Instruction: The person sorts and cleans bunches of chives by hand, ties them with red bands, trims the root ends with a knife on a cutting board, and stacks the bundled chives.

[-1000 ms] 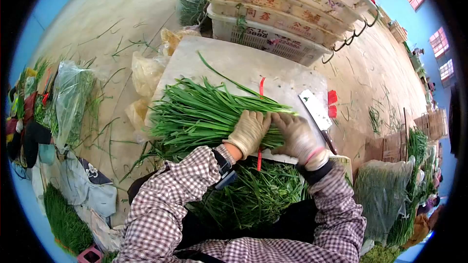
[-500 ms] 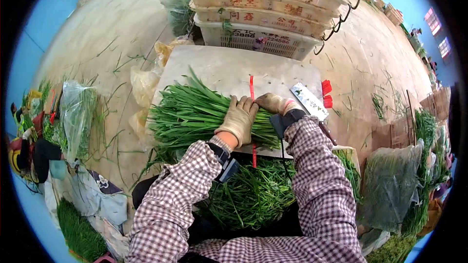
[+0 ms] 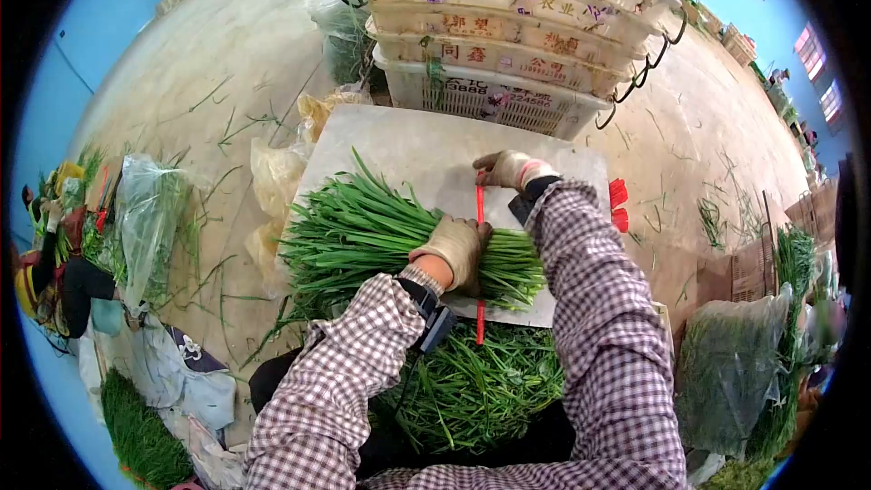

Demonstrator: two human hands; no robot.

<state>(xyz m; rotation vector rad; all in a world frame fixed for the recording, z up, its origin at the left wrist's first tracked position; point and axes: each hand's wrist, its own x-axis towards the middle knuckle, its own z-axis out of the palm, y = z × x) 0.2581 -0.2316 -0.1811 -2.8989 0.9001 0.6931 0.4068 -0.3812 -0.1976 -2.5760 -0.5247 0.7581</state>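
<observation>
A bundle of long green leafy stalks (image 3: 358, 227) lies across a pale board (image 3: 408, 136), cut ends to the right. My gloved left hand (image 3: 455, 249) is wrapped over the bundle near its stem end, pressing it. A red strip (image 3: 481, 316) runs under the bundle, with its near end hanging over the board's front edge. Beyond the bundle, my gloved right hand (image 3: 510, 170) has its fingers closed on the far end of that strip. Red pieces (image 3: 618, 205) lie at the board's right edge. The knife is hidden behind my right forearm.
Stacked white crates (image 3: 494, 91) stand behind the board. Loose greens (image 3: 476, 386) lie below its front edge. Yellowish plastic bags (image 3: 277, 168) are at its left. Bagged greens (image 3: 735, 372) stand at the right. Another person (image 3: 77, 281) sits at the far left.
My right hand has moved away from the stalks and lifted the far end of the red strip. My left hand stays on the bundle. The knife has gone from sight behind my forearm.
</observation>
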